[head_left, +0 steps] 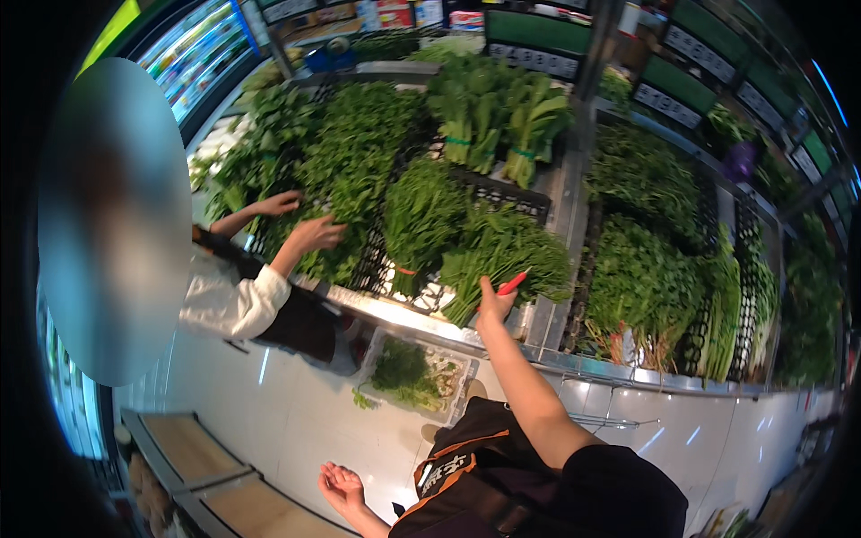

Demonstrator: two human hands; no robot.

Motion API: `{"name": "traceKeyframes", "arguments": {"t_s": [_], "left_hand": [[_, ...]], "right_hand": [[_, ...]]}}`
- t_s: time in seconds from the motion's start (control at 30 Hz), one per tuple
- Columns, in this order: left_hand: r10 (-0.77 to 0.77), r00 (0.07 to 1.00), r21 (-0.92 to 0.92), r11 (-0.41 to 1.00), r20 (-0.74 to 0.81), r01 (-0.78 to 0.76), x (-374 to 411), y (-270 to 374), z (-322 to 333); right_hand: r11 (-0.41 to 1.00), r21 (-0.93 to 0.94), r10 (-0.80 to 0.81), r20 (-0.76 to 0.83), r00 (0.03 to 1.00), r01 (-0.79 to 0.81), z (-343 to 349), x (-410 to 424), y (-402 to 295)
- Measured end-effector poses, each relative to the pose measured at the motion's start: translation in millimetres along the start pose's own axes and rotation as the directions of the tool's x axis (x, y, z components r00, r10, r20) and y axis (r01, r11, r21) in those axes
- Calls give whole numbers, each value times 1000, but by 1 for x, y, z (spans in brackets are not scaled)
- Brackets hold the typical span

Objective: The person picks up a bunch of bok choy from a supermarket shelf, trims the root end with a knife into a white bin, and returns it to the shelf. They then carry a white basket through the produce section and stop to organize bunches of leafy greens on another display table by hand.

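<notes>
My right hand [494,306] holds a slim red tool [514,283] with a pointed pale tip; whether it is a pen or a small knife cannot be told. The same hand rests against the stem end of a bunch of thin-stalked greens [504,252] at the display's front edge. Whether the fingers also grip those stems is hidden. Low over the floor, my left hand [344,489] is empty, palm up with loosely curled fingers. Beside the bunch lies another tied bundle of greens [420,215] with a red band near its base.
A co-worker's hands [313,235] reach over leafy greens [360,134] on the left. Below the metal display edge [417,319], a clear plastic bin [420,376] of greens stands on the floor. A metal divider [572,235] separates the right-hand vegetables [642,282]. Wooden-topped stands [195,447] are at lower left.
</notes>
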State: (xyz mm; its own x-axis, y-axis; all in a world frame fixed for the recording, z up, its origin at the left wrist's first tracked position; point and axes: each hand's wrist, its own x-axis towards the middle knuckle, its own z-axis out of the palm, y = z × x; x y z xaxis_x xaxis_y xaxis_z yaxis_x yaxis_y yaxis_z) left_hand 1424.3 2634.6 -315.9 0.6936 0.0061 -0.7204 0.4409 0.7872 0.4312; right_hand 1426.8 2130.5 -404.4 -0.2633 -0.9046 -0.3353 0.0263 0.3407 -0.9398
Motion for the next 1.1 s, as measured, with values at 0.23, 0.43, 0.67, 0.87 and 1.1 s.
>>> {"name": "traceKeyframes", "arguments": {"t_s": [0.23, 0.43, 0.67, 0.87, 1.1], "left_hand": [[-203, 979, 154, 968, 6, 200, 71, 10, 37], [-424, 905, 515, 781, 22, 354, 93, -50, 126], [-585, 811, 769, 521, 6, 371, 78, -113, 181], [-626, 780, 823, 439, -7, 360, 82, -133, 198], [-581, 814, 778, 519, 16, 355, 97, -105, 204]], "right_hand": [[979, 1, -204, -60, 977, 204, -28, -22, -29], [954, -58, -295, -2, 956, 294, -59, -38, -92], [955, -123, -256, 129, 958, 271, -39, 14, -42], [943, -270, -117, 278, 953, 194, -54, 32, -4], [888, -380, -254, 64, 965, 259, -35, -8, -12]]}}
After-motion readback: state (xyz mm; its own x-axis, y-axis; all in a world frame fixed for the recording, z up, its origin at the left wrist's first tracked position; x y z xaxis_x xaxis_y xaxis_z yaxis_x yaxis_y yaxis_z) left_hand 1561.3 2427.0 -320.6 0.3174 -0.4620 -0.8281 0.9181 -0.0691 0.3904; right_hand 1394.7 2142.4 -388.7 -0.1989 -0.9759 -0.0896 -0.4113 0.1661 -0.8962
